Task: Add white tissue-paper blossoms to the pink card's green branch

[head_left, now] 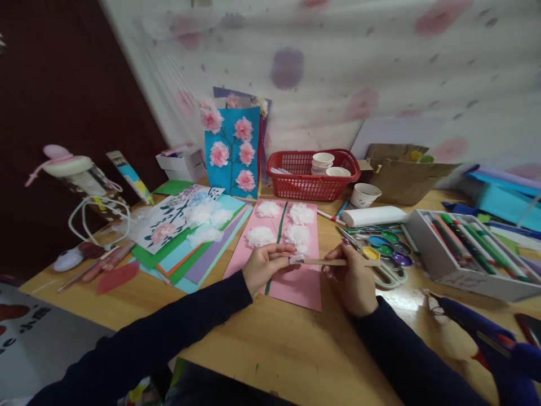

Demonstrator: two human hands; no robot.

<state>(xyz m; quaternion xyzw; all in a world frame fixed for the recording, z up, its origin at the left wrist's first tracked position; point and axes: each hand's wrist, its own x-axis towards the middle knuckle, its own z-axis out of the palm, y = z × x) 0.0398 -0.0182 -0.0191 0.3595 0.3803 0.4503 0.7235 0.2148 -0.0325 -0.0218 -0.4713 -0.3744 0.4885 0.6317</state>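
Note:
Above the pink sheet (306, 290), my left hand (264, 268) pinches a small white piece (295, 259), too small to make out exactly. My right hand (353, 276) grips a thin, pale wooden stick (321, 261); its left end meets the white piece at my left fingertips. On the sheet, a dark green painted stem (282, 223) runs lengthwise. White fluffy tissue flowers sit on both sides of it, among them an upper left flower (267, 208) and an upper right flower (301, 213). My left hand partly covers the lower stem.
Coloured paper (203, 265) is stacked at left. Behind stand a blue card with pink flowers (231, 135) and a red basket (291, 183) holding paper cups. A paint palette (391, 248), scissors (386, 277), a marker box (465, 276) and a blue glue gun (477, 327) lie at right.

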